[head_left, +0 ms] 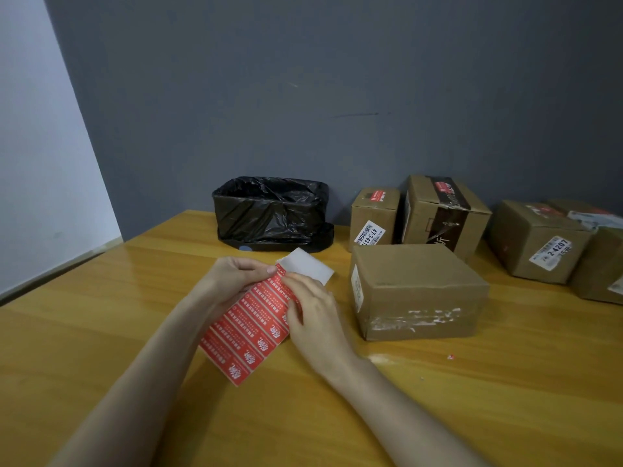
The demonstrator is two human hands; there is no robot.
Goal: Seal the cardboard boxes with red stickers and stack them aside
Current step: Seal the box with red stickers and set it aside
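Nearest to us, above the worktop (101,348), we hold the sheet of red stickers (249,332) tilted up between both hands. Our left hand (232,278) grips its upper left edge, thumb pressed on the face, to keep it steady. Our right hand (313,311) pinches the sheet's upper right edge with curled fingers, seemingly to lift a sticker; whether one has come free we cannot tell. The top of the sheet shows bare white backing (306,264), so we judge those stickers used.

Just to the right sits a plain brown box (414,291), close at hand with no red sticker visible, likely the one to seal. Farther back, a bin (273,214) lined with a black bag stands by the wall (303,96), probably for waste backing. Beside it, two boxes (374,215) bearing red stickers stand set aside, and more boxes (536,241) lie far right.
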